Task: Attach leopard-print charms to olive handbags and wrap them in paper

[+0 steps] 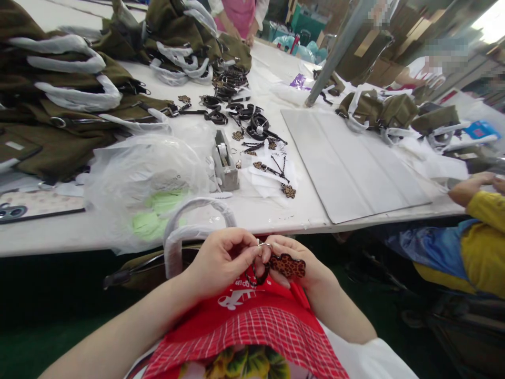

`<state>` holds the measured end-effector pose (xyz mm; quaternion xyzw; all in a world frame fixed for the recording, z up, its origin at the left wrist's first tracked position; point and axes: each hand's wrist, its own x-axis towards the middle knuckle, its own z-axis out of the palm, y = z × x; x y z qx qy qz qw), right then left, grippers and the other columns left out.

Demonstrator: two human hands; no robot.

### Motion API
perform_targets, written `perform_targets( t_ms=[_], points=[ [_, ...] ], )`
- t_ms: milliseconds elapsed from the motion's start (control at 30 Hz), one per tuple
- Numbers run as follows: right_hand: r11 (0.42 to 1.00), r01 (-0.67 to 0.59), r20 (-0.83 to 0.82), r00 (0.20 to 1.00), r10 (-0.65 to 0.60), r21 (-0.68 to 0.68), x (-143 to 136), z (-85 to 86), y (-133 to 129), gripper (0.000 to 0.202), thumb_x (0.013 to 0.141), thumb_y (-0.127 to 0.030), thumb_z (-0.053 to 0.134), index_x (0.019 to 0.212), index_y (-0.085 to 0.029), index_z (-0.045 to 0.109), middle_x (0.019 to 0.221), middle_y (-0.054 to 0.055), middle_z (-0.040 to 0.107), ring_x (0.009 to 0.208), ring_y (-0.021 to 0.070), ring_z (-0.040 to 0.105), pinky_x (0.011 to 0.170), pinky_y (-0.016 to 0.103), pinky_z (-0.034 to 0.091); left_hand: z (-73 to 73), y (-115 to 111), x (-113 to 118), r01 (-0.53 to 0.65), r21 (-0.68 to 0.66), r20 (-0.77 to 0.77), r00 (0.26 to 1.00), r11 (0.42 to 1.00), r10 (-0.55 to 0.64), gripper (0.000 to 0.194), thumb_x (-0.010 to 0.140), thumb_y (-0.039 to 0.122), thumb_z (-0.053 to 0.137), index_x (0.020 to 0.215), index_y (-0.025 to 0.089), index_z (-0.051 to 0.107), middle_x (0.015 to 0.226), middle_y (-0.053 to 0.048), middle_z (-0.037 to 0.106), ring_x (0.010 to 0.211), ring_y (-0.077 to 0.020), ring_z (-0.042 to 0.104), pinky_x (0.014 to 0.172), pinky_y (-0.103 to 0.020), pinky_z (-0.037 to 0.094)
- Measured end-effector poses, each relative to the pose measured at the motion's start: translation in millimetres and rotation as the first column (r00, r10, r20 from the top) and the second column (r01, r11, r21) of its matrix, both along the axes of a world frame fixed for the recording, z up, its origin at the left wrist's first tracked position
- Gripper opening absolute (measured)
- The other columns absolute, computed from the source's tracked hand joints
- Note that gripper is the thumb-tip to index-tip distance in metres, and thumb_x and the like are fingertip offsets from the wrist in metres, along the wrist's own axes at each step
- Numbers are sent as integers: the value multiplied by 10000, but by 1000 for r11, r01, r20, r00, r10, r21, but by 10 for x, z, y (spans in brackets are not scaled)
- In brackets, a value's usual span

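Just above my lap, my left hand [232,255] pinches a thin metal ring [265,245] from its left side. My right hand [302,263] is closed on a leopard-print flower-shaped charm [289,266], which lies against its fingers. A dark braided cord [256,276] hangs below the ring between both hands. Whether the ring is open or closed I cannot tell. Behind my left hand, an olive bag with a white-wrapped handle [173,247] rests at the table's near edge. More leopard charms [289,190] with black cords lie on the table ahead.
Stacked olive bags [71,105] fill the left. A grey tape dispenser [225,163] stands beside a clear plastic bag [145,179]. A phone [43,205] lies at the left edge. A grey board [351,163] covers the right, near a metal pole [335,52]. A co-worker's yellow sleeve [485,231] shows at right.
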<state>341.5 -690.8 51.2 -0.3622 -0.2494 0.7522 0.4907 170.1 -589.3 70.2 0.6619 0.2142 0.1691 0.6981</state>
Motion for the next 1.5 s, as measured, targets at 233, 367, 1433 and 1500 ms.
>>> perform_targets(
  t_ms=[233, 367, 1433, 1500],
  points=[
    [994, 111, 72, 991, -112, 13, -108, -52, -8, 283, 883, -431, 615, 828, -156, 578, 731, 16, 639, 381, 29, 401, 364, 177, 248, -144, 260, -67, 28, 517, -122, 992, 855, 41, 227, 921, 250, 488, 1008, 173, 684, 960, -69, 712, 906, -187, 642, 844, -305, 489],
    [991, 128, 148, 981, -124, -22, -115, -87, -11, 293, 860, -449, 643, 850, -158, 606, 730, 10, 619, 412, 36, 379, 386, 197, 223, -260, 576, -87, 304, 638, -266, 949, 707, -167, 266, 926, 216, 455, 1093, 185, 660, 1118, -81, 680, 1071, -203, 588, 984, -344, 424],
    [900, -198, -36, 979, 200, -389, -659, -465, 434, 137, 780, -205, 590, 803, -107, 682, 551, -20, 578, 329, 17, 291, 344, 183, 114, 250, 1025, -209, 808, -36, -701, 399, 588, -592, 398, 935, 449, 389, 767, 201, 652, 410, 16, 576, 400, -131, 486, 504, -218, 398],
    [890, -210, -42, 977, 211, -404, -681, -454, 442, 134, 782, -201, 583, 799, -106, 675, 552, -17, 575, 331, 19, 305, 347, 181, 129, 236, 1001, -174, 792, -12, -692, 434, 611, -577, 407, 936, 435, 381, 708, 201, 623, 391, 23, 543, 402, -129, 484, 499, -216, 391]
  ],
)
